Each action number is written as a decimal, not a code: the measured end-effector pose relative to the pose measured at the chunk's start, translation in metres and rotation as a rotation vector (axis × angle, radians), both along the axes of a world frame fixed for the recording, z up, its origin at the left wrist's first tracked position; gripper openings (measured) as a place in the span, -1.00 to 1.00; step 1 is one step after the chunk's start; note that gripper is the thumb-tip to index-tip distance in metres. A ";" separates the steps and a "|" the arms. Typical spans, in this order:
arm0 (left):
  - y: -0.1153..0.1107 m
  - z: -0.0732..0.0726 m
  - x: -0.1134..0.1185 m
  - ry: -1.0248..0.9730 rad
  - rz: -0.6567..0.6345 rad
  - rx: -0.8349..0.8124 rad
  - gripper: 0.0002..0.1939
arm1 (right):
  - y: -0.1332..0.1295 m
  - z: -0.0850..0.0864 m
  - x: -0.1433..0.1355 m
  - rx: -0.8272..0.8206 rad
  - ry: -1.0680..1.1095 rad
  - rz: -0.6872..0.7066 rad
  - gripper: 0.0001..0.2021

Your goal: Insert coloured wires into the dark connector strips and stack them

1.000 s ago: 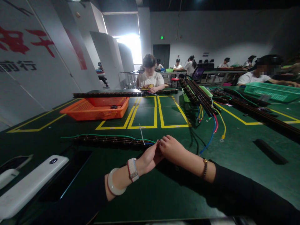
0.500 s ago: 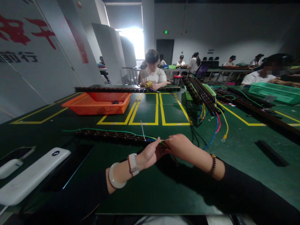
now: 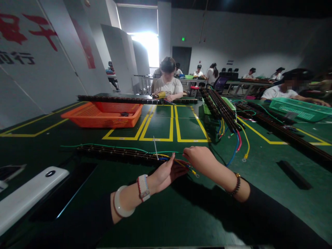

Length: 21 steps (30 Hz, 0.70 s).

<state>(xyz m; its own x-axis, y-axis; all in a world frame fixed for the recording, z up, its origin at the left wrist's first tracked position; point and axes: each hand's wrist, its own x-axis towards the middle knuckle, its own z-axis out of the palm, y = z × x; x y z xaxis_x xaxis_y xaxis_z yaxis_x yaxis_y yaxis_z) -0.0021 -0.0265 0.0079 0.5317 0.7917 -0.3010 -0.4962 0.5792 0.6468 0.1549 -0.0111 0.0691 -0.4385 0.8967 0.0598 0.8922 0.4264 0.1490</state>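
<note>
A long dark strip with wiring along it lies on the green table in front of me. Yellow and blue wires come out of its right end, and a ring terminal tips one of them. My left hand, palm upward, cradles these wires between thumb and fingers. Just to its right, my right hand pinches the green wire, which runs along the strip. A white cable tie stands up from the strip, left of my left thumb.
Behind the strip sits an orange basket holding small dark parts. Bundled strips with loose wires rest at the right, near a short black bar. A white power bank and a dark phone lie left. Co-workers sit opposite.
My right hand has lifted the green wire apart from the other wires. The yellow wire's end and its terminal now show beyond my left fingers. The view has shifted slightly.
</note>
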 end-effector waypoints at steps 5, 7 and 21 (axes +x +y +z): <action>0.002 0.000 0.000 0.017 -0.039 0.012 -0.62 | 0.031 -0.028 0.010 0.080 0.104 0.025 -0.72; 0.004 -0.001 0.000 0.008 -0.038 0.007 -0.58 | 0.041 -0.039 0.013 0.092 0.138 0.045 -0.73; 0.005 -0.005 -0.002 -0.049 -0.041 -0.027 -0.61 | 0.009 -0.004 0.004 -0.095 0.116 0.057 -0.59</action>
